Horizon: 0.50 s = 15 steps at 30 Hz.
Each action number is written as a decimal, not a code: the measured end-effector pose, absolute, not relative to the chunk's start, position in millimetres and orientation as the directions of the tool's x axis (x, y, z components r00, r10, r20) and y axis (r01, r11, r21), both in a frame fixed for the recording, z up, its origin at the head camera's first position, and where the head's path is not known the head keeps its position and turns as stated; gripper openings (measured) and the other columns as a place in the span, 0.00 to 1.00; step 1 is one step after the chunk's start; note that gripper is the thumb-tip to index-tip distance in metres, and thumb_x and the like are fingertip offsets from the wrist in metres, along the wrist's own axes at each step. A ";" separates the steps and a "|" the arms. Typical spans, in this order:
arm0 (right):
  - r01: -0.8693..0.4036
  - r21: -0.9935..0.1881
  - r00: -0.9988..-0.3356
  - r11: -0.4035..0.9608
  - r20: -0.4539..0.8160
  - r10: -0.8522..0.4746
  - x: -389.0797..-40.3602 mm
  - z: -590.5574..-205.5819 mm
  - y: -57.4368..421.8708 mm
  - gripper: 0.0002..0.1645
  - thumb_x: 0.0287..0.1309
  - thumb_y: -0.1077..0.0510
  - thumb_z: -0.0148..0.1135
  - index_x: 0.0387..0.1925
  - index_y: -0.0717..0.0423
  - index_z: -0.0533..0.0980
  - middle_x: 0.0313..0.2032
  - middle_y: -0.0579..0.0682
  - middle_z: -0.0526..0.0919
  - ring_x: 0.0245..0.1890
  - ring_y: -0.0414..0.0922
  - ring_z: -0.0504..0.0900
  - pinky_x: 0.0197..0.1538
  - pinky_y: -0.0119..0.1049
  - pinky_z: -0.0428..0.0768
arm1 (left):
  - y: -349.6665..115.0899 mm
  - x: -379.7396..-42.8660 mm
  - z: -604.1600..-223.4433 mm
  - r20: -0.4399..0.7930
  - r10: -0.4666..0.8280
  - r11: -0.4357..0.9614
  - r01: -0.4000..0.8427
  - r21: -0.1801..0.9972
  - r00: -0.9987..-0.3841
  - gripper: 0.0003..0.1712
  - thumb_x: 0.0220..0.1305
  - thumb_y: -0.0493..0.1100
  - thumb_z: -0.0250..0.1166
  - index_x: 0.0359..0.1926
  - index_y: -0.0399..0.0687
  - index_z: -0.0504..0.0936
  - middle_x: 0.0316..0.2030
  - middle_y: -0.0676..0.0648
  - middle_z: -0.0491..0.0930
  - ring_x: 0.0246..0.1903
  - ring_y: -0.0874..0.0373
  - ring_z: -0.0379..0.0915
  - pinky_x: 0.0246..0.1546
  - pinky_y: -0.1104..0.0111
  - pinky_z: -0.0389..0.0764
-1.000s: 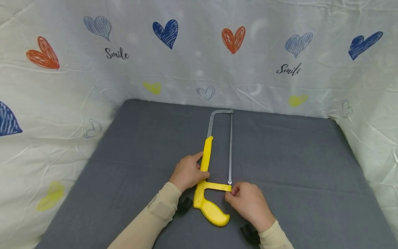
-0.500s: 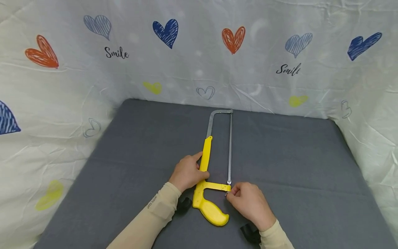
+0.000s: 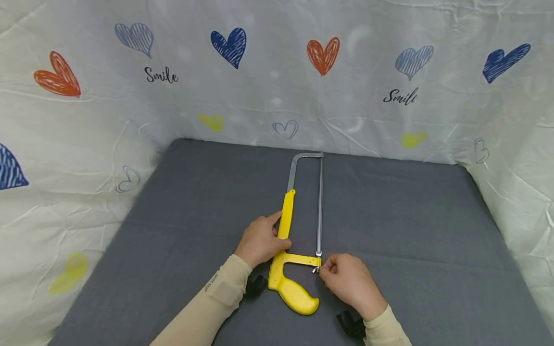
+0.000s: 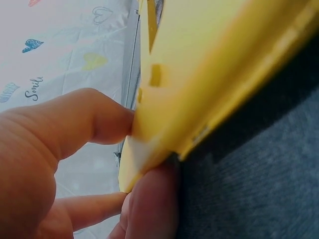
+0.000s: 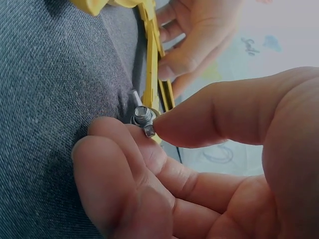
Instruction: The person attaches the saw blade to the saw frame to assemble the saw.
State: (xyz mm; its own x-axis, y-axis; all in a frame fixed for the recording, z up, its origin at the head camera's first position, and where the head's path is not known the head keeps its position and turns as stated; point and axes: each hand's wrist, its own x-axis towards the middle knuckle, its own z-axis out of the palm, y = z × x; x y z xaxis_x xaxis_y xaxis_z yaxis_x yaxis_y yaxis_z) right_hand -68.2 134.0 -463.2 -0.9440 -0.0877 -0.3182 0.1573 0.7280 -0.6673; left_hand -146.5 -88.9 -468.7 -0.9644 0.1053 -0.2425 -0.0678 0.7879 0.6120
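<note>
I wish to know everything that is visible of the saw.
The saw lies on its side on grey cloth, its yellow handle at the near end. The frame is yellow, with a bent, metallic-looking far end; a thin silvery blade spans the right side. The left hand has its grip on the frame; the right hand pinches the wing nut.

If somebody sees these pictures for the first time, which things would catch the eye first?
Probably the bright yellow saw first, on the dark gray table. Next, the left hand holding it, and the right hand pinching a small wing nut by the near end of its blade. Behind, colored hearts stand out on the pale curtain.
</note>
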 end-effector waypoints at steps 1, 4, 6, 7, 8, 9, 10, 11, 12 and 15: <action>0.156 -0.666 -0.944 0.729 -0.318 -0.088 -68.3 -463.4 134.1 0.10 0.63 0.58 0.67 0.25 0.50 0.83 0.17 0.44 0.80 0.16 0.43 0.75 0.21 0.37 0.70 | -89.0 -146.4 -468.8 -0.242 0.104 0.789 -0.068 0.611 -0.965 0.49 0.57 0.47 0.76 0.80 0.46 0.72 0.35 0.46 0.76 0.30 0.55 0.72 0.30 0.67 0.75; 0.148 -0.661 -0.947 0.736 -0.310 -0.088 -68.2 -464.0 134.9 0.11 0.63 0.58 0.67 0.24 0.50 0.83 0.16 0.43 0.79 0.15 0.43 0.74 0.21 0.37 0.69 | -89.2 -145.8 -469.3 -0.245 0.103 0.789 -0.071 0.611 -0.964 0.49 0.56 0.47 0.76 0.80 0.47 0.72 0.35 0.46 0.76 0.31 0.54 0.72 0.30 0.67 0.75; 0.141 -0.658 -0.949 0.740 -0.302 -0.087 -68.2 -464.0 135.5 0.11 0.63 0.58 0.67 0.24 0.49 0.82 0.16 0.43 0.78 0.15 0.43 0.74 0.21 0.36 0.69 | -89.4 -145.4 -469.8 -0.247 0.102 0.789 -0.072 0.610 -0.964 0.49 0.56 0.47 0.76 0.80 0.47 0.71 0.35 0.46 0.76 0.31 0.54 0.72 0.31 0.67 0.75; 0.133 -0.655 -0.952 0.743 -0.293 -0.088 -68.0 -464.1 135.8 0.11 0.63 0.58 0.67 0.23 0.49 0.82 0.16 0.43 0.78 0.15 0.42 0.73 0.21 0.36 0.68 | -89.4 -145.3 -470.0 -0.247 0.102 0.790 -0.073 0.609 -0.964 0.49 0.56 0.47 0.76 0.80 0.47 0.72 0.35 0.46 0.76 0.31 0.54 0.72 0.30 0.67 0.74; 0.130 -0.654 -0.953 0.745 -0.289 -0.088 -68.0 -464.2 136.1 0.11 0.62 0.58 0.67 0.23 0.49 0.82 0.15 0.43 0.77 0.15 0.42 0.72 0.21 0.36 0.68 | -89.4 -145.2 -470.2 -0.247 0.101 0.790 -0.073 0.609 -0.964 0.49 0.56 0.47 0.76 0.80 0.47 0.72 0.35 0.46 0.75 0.31 0.54 0.72 0.30 0.67 0.74; 0.126 -0.652 -0.955 0.748 -0.285 -0.087 -68.2 -464.2 136.3 0.11 0.62 0.57 0.68 0.23 0.49 0.82 0.15 0.43 0.77 0.15 0.42 0.72 0.21 0.36 0.68 | -89.4 -145.1 -470.3 -0.246 0.101 0.790 -0.073 0.609 -0.964 0.49 0.56 0.47 0.76 0.80 0.47 0.72 0.35 0.46 0.75 0.30 0.54 0.71 0.30 0.67 0.74; 0.124 -0.650 -0.956 0.750 -0.281 -0.086 -68.3 -464.4 136.5 0.11 0.62 0.57 0.68 0.23 0.49 0.82 0.15 0.43 0.76 0.14 0.42 0.71 0.21 0.36 0.68 | -89.3 -145.2 -470.4 -0.245 0.101 0.790 -0.072 0.609 -0.964 0.49 0.56 0.46 0.76 0.80 0.46 0.72 0.35 0.46 0.75 0.30 0.54 0.71 0.30 0.67 0.74; 0.122 -0.648 -0.957 0.752 -0.279 -0.085 -68.5 -464.3 136.6 0.11 0.62 0.57 0.68 0.23 0.49 0.82 0.15 0.43 0.76 0.15 0.42 0.71 0.21 0.36 0.67 | -89.2 -145.3 -470.4 -0.243 0.101 0.791 -0.070 0.608 -0.965 0.49 0.56 0.46 0.76 0.80 0.46 0.72 0.35 0.46 0.75 0.30 0.54 0.71 0.30 0.67 0.74; 0.119 -0.645 -0.958 0.755 -0.275 -0.084 -68.4 -464.4 136.9 0.11 0.61 0.57 0.68 0.23 0.49 0.82 0.15 0.43 0.76 0.15 0.42 0.71 0.21 0.36 0.67 | -88.9 -145.3 -470.2 -0.241 0.102 0.791 -0.069 0.608 -0.965 0.49 0.56 0.46 0.76 0.80 0.46 0.72 0.35 0.46 0.75 0.30 0.54 0.71 0.30 0.67 0.74; 0.116 -0.632 -0.961 0.766 -0.265 -0.074 -68.4 -464.3 137.5 0.10 0.60 0.57 0.69 0.23 0.49 0.82 0.16 0.43 0.76 0.15 0.42 0.71 0.22 0.36 0.68 | -88.3 -145.7 -469.9 -0.239 0.103 0.793 -0.065 0.605 -0.965 0.49 0.56 0.46 0.76 0.80 0.46 0.71 0.35 0.46 0.75 0.30 0.54 0.71 0.30 0.67 0.74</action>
